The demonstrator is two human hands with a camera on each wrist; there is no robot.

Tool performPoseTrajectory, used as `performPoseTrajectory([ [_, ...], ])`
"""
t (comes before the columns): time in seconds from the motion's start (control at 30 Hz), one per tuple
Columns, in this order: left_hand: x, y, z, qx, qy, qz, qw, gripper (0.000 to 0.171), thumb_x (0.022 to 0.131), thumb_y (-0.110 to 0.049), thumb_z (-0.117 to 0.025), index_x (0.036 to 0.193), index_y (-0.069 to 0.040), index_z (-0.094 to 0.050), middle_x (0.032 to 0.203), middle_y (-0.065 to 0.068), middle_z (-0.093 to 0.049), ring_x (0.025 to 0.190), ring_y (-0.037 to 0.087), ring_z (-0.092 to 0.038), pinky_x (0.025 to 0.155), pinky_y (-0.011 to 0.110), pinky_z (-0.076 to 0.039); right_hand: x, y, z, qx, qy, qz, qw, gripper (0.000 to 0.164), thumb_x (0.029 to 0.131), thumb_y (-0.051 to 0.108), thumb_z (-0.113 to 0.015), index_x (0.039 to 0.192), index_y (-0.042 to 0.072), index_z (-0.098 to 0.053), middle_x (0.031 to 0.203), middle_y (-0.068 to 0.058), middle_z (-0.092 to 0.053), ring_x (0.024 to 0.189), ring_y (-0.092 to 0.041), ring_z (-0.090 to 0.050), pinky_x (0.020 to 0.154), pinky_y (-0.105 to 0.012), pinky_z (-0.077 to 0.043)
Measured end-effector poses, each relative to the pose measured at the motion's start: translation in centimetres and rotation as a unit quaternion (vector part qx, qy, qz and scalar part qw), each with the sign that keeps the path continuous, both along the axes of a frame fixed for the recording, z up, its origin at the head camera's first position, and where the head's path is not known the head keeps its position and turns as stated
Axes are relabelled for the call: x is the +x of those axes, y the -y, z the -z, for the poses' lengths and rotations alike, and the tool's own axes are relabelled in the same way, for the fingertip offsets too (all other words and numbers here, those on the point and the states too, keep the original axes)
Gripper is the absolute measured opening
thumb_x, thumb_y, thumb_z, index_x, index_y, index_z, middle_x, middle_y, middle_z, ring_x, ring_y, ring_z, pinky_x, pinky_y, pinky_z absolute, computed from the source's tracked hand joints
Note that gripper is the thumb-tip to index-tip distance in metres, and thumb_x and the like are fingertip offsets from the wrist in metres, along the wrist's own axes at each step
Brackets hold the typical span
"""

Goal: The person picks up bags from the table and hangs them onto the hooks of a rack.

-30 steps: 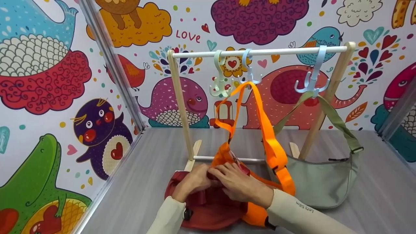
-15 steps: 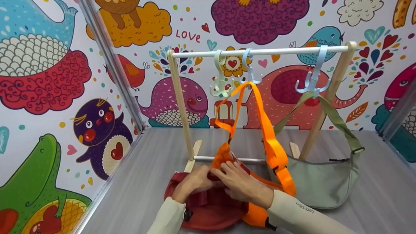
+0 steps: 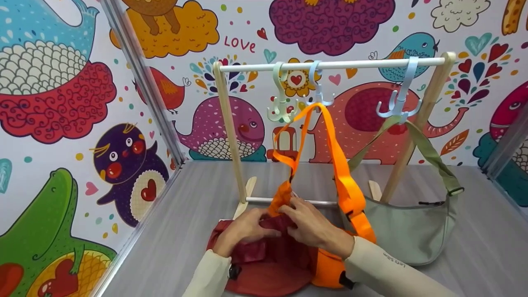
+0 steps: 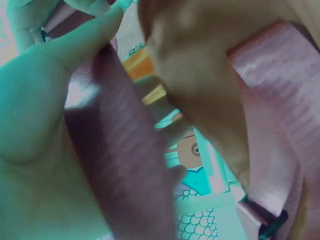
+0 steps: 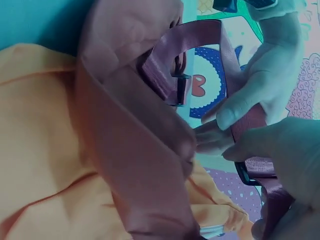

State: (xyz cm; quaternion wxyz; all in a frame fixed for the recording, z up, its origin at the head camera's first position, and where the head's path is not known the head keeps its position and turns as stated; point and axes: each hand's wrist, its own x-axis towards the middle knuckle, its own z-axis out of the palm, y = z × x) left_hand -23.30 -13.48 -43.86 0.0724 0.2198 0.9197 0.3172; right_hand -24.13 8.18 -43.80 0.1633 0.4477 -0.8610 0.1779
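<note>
A dark red bag point(image 3: 268, 276) lies on the table below both hands. Its flat webbing strap point(image 4: 132, 145) runs across my left hand point(image 3: 245, 227), between the thumb and the fingers. In the right wrist view, my right hand point(image 5: 295, 160) pinches the same strap beside a dark slider buckle point(image 5: 246, 173). The left thumb point(image 5: 231, 116) lies over the strap close by. Part of the strap near the hands is hidden in the head view. Behind and beside the red bag is an orange bag point(image 3: 328, 268), its orange strap point(image 3: 336, 152) hanging from a hook.
A wooden-legged rack with a white top bar point(image 3: 354, 64) stands behind the bags. On it hang a green hook point(image 3: 281, 99), a blue hook point(image 3: 317, 88) and another blue hook point(image 3: 400, 99), which carries a grey-green bag point(image 3: 406, 231). Patterned walls point(image 3: 198, 86) surround the table.
My hands, close together earlier, have drawn apart slightly. The left thumb has spread from its fingers, and more of the red bag shows between the hands. The head view has shifted a little.
</note>
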Motion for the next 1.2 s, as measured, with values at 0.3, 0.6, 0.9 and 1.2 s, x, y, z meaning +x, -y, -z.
performPoseTrajectory([
  [0.3,0.4,0.8,-0.8,0.021,0.026,-0.051,0.9981,0.027,0.079,-0.038,-0.083,0.073,-0.014,-0.073,0.057,-0.008,-0.047,0.053,0.01,-0.044,0.05,0.023,-0.037,-0.4,-1.3,-2.1,-0.085,0.131,0.037,0.987,0.008,0.091,0.015,-0.069,0.092,0.009,-0.065,0.089,-0.002,-0.054,0.075,-0.014,-0.05,0.063,-0.024,-0.045],
  [0.6,0.8,2.4,-1.1,0.044,0.012,-0.082,0.9956,0.041,0.077,-0.042,-0.084,0.06,-0.015,-0.058,0.052,-0.008,-0.044,0.049,0.009,-0.043,0.046,0.023,-0.032,-1.0,-2.2,-3.1,-0.176,0.175,0.099,0.964,0.009,0.094,0.007,-0.063,0.085,0.01,-0.064,0.071,0.004,-0.056,0.058,-0.009,-0.048,0.055,-0.023,-0.043],
  [0.9,0.8,3.5,-1.4,0.081,-0.013,-0.061,0.9947,0.036,0.078,-0.042,-0.083,0.066,-0.013,-0.064,0.055,-0.009,-0.046,0.052,0.007,-0.043,0.048,0.021,-0.032,-1.5,-3.1,-4.0,-0.215,0.25,0.156,0.931,0.012,0.095,0.007,-0.057,0.09,0.005,-0.068,0.075,-0.002,-0.063,0.062,-0.014,-0.053,0.059,-0.028,-0.047],
  [1.2,0.8,4.3,-1.1,0.109,-0.02,-0.052,0.9924,0.032,0.08,-0.021,-0.083,0.105,-0.007,-0.07,0.086,0.0,-0.065,0.08,0.017,-0.057,0.07,0.027,-0.049,-1.4,-3.9,-4.7,-0.244,0.378,0.157,0.879,0.02,0.102,0.014,-0.048,0.093,0.005,-0.064,0.072,-0.006,-0.052,0.064,-0.02,-0.049,0.063,-0.03,-0.041],
])
